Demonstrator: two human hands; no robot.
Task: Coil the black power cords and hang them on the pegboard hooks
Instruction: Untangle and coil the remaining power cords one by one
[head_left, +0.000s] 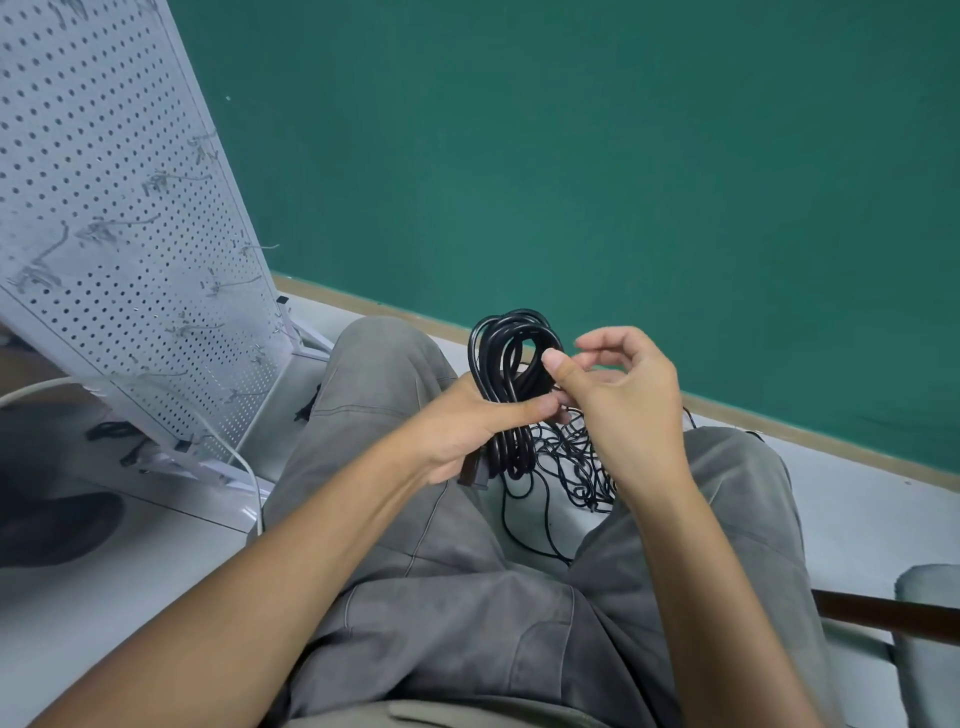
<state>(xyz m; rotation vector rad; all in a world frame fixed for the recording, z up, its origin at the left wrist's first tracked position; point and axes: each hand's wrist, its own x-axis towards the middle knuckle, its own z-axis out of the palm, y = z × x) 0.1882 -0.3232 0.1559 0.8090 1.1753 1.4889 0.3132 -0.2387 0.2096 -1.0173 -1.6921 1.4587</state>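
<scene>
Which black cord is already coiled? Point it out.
The thick black coil gripped in the left hand; the thinner cords on the floor between the knees lie tangled and loose.

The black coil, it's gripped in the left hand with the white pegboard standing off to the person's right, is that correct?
Not quite. The head view shows the black coil gripped in the left hand, but the white pegboard stands off to the person's left, not the right.
</scene>
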